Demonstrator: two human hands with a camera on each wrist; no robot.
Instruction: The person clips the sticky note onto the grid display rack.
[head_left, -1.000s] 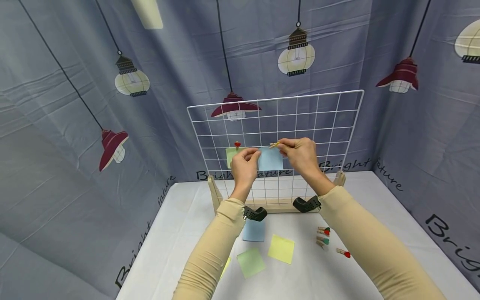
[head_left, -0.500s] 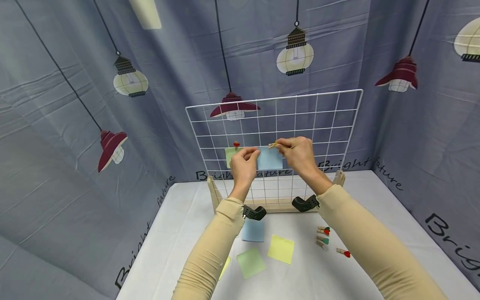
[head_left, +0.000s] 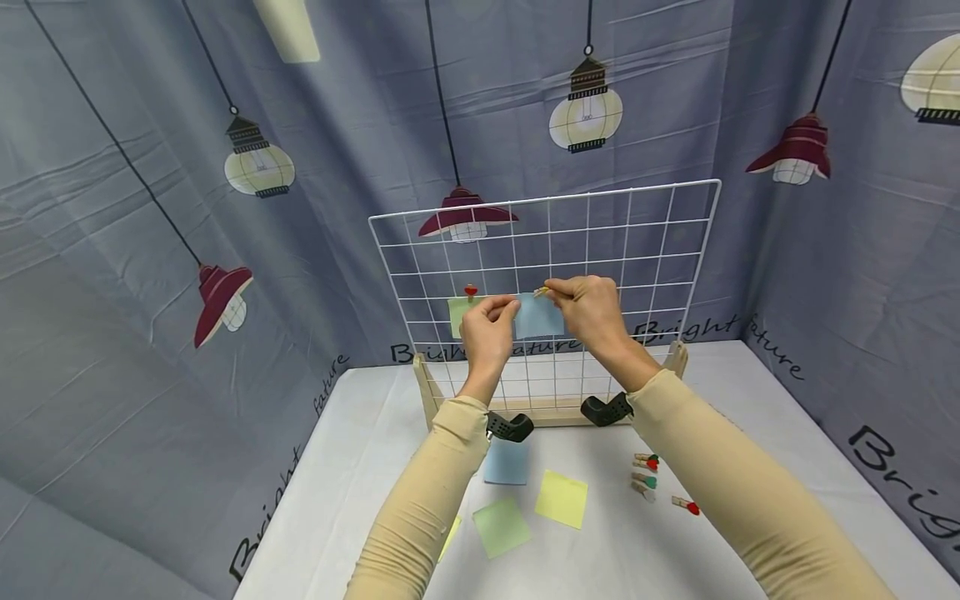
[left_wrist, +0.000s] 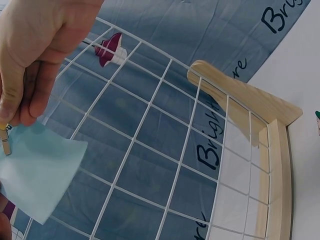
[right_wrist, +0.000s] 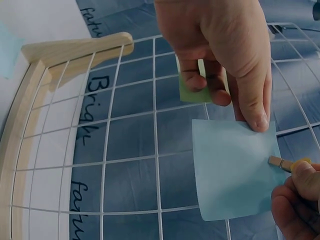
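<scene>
A square blue paper note (head_left: 538, 318) lies against the white wire grid (head_left: 625, 250). My left hand (head_left: 487, 337) pinches the note near its upper left corner between thumb and fingers. With its thumb and fingers, my right hand (head_left: 595, 312) holds a small wooden clothespin (right_wrist: 280, 162) bearing a yellow decoration. In the right wrist view, the clothespin's wooden tip overlaps the top edge of the note. A green note (head_left: 457, 315) hangs left of my left hand under a clothespin with a red heart (head_left: 471, 291), partly covered by that hand.
On the white table (head_left: 360, 442) lie another blue note (head_left: 507, 463), a green note (head_left: 501, 527) and a yellow note (head_left: 562, 499). A further yellow note (head_left: 451, 537) shows beside my left sleeve. Several clothespins (head_left: 645, 482) lie at right. Wooden feet (head_left: 428, 387) support the grid.
My right hand has moved slightly left with the clothespin, whose tip is now over the note's upper edge. My left hand keeps its pinch on the note.
</scene>
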